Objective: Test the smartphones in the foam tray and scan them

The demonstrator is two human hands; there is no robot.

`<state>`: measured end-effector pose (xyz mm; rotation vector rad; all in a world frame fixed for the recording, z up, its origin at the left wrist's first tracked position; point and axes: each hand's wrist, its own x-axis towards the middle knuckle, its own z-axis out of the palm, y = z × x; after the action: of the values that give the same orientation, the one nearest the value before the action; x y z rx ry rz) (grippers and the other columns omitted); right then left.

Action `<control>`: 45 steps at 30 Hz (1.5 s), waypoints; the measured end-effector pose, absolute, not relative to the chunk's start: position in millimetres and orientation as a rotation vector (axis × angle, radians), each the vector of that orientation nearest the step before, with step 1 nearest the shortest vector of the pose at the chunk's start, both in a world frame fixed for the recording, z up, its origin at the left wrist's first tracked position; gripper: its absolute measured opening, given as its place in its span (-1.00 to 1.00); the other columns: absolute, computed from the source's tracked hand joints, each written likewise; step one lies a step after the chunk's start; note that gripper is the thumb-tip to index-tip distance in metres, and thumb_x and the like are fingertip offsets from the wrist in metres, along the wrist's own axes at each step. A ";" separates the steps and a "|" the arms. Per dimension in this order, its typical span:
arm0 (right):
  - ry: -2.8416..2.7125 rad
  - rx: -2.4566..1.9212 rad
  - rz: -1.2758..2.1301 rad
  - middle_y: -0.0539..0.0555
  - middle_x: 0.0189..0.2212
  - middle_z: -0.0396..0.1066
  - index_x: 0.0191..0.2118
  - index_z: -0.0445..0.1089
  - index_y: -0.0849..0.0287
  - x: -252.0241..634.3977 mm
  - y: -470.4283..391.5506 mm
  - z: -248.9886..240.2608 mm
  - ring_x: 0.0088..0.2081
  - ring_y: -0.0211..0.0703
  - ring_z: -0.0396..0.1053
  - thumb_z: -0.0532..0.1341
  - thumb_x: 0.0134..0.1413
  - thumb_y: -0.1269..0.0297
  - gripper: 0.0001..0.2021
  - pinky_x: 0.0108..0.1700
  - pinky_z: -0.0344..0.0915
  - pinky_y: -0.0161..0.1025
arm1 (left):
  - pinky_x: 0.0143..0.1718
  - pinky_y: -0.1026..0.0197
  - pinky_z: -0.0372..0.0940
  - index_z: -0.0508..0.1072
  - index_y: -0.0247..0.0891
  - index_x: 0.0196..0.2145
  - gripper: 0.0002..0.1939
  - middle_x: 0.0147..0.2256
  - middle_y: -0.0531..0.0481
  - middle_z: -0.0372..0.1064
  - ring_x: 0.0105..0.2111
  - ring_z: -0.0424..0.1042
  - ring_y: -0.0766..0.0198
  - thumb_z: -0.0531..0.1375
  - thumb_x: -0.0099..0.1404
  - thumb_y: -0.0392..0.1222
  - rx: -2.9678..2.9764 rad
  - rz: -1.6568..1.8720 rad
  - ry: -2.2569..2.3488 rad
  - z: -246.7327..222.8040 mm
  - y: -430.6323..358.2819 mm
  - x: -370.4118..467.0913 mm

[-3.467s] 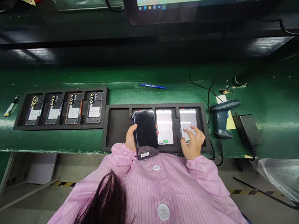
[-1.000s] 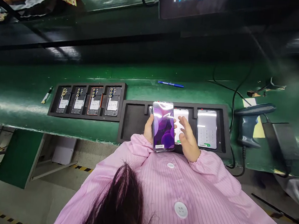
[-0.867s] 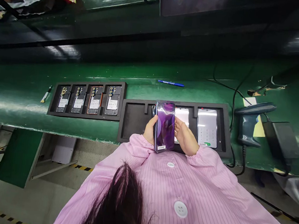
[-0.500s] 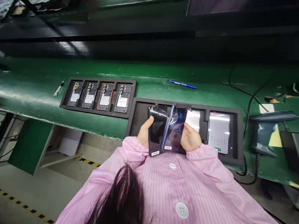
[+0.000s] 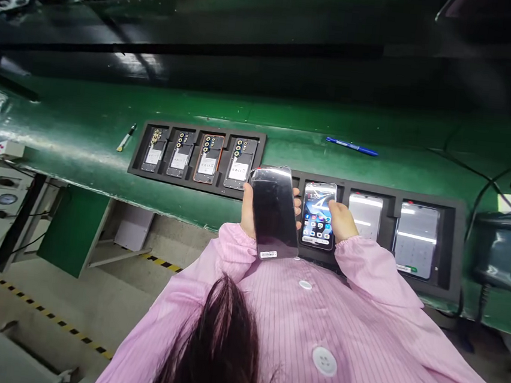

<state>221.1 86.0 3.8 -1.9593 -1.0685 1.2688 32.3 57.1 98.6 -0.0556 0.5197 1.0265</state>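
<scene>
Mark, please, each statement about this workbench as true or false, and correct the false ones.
1. The left hand holds the dark-screened phone. True.
2. The right hand is at the lit phone, which shows app icons. True.
3. The blue pen lies inside a tray. False: it lies on the green workbench.
4. The left tray holds four phones with uncovered backs. True.
5. The orange-framed phone is first from the left in that tray. False: it is third from the left.
</scene>
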 end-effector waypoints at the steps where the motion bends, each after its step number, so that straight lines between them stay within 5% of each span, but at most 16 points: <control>1: -1.096 -1.987 1.241 0.18 -0.40 0.39 -0.40 0.30 0.20 217.6 83.7 11.8 -0.19 0.12 0.33 0.10 -0.12 0.01 -0.68 -0.05 0.20 0.09 | -0.38 0.08 0.37 0.42 -0.42 -0.13 0.01 -0.33 -0.20 0.36 -0.35 0.38 0.15 -0.22 -0.03 0.58 -0.064 1.011 0.518 98.1 57.7 32.5; 6: -1.462 -1.716 0.856 0.27 0.12 0.16 0.03 0.25 0.25 202.7 83.8 72.6 0.19 0.07 0.03 0.12 -0.02 0.08 -0.50 0.23 -0.11 0.03 | -0.36 0.04 0.37 0.39 -0.45 -0.07 0.02 -0.29 -0.25 0.38 -0.33 0.40 0.10 -0.17 -0.03 0.57 -0.083 0.861 0.500 90.9 57.4 36.7; 13: -1.836 -1.138 1.030 0.03 -0.17 0.45 -0.24 0.49 -0.01 175.9 110.6 116.1 -0.05 -0.02 0.33 0.14 0.08 0.14 -0.79 0.08 0.19 0.02 | -0.29 -0.04 0.36 0.39 -0.40 -0.07 -0.06 -0.25 -0.27 0.43 -0.26 0.45 -0.06 -0.13 0.02 0.53 -0.111 0.605 0.559 84.9 56.3 38.4; 25: -1.467 -1.047 1.040 0.00 -0.20 0.43 -0.53 0.32 0.06 159.8 91.8 101.3 0.04 0.03 0.24 0.12 -0.08 0.37 -0.90 0.12 0.11 0.10 | -0.33 -0.01 0.35 0.36 -0.35 -0.04 -0.13 -0.30 -0.20 0.43 -0.37 0.45 0.07 -0.18 0.12 0.47 -0.051 0.592 0.509 78.9 62.4 25.9; 28: -1.058 -1.117 1.334 -0.06 -0.13 0.38 -0.57 0.20 0.11 157.6 87.1 98.5 -0.32 -0.15 0.34 0.07 -0.14 0.36 -0.92 -0.28 0.35 -0.09 | -0.33 -0.01 0.35 0.35 -0.41 -0.03 -0.07 -0.30 -0.25 0.43 -0.36 0.45 0.04 -0.19 0.08 0.50 -0.034 0.594 0.488 77.1 63.5 25.9; 30: -0.820 -1.142 1.469 -0.08 -0.09 0.35 -0.55 0.16 0.12 155.8 85.9 97.7 -0.62 -0.38 0.10 0.06 -0.16 0.33 -0.94 -0.65 0.14 -0.33 | -0.32 -0.02 0.35 0.36 -0.44 -0.03 -0.04 -0.31 -0.27 0.43 -0.35 0.45 0.03 -0.19 0.06 0.51 -0.045 0.601 0.490 76.5 63.8 26.3; 32: -0.699 -1.111 1.510 -0.07 -0.10 0.35 -0.52 0.16 0.11 155.2 86.5 97.4 -0.69 -0.44 -0.09 0.06 -0.15 0.30 -0.95 -0.75 -0.12 -0.41 | -0.31 -0.01 0.35 0.37 -0.45 -0.05 -0.04 -0.34 -0.25 0.43 -0.38 0.44 0.05 -0.17 0.06 0.51 -0.058 0.615 0.482 76.9 64.5 26.8; 34: -0.657 -1.083 1.520 -0.06 -0.08 0.35 -0.48 0.18 0.10 156.6 87.0 95.9 -0.67 -0.42 -0.04 0.08 -0.13 0.27 -0.94 -0.76 -0.15 -0.41 | -0.31 -0.01 0.35 0.38 -0.44 -0.07 -0.06 -0.36 -0.24 0.43 -0.39 0.44 0.07 -0.16 0.06 0.50 -0.073 0.617 0.473 78.6 66.2 27.2; 39: -0.748 -1.126 1.483 -0.02 0.11 0.21 -0.12 0.28 -0.06 166.5 69.4 79.1 -0.20 -0.18 0.33 0.20 -0.09 0.09 -0.65 -0.49 0.26 -0.33 | -0.27 -0.05 0.34 0.41 -0.41 -0.08 -0.03 -0.32 -0.28 0.44 -0.27 0.45 -0.03 -0.21 0.04 0.53 -0.088 0.641 0.509 80.8 72.7 28.1; 42: -1.039 -1.070 1.545 0.05 0.21 0.05 0.15 0.08 -0.10 172.9 45.3 66.3 0.17 -0.03 0.08 0.34 -0.22 0.07 -0.26 0.00 0.27 -0.12 | -0.25 -0.02 0.34 0.43 -0.37 -0.10 -0.05 -0.33 -0.26 0.45 -0.26 0.44 -0.02 -0.23 0.05 0.52 -0.063 0.726 0.538 80.5 75.1 28.7; 45: -1.363 -1.054 1.566 0.11 0.31 -0.28 0.29 -0.31 -0.08 175.2 26.5 61.1 0.29 0.03 -0.21 0.42 -0.33 0.21 0.11 0.18 0.04 0.03 | -0.23 0.02 0.34 0.42 -0.39 -0.09 -0.06 -0.35 -0.24 0.45 -0.28 0.45 0.02 -0.25 0.09 0.49 -0.053 0.769 0.537 84.2 75.0 29.8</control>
<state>175.2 26.5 61.1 -1.0543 -1.3629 1.5656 29.8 75.0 84.2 -0.0525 0.5367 0.7693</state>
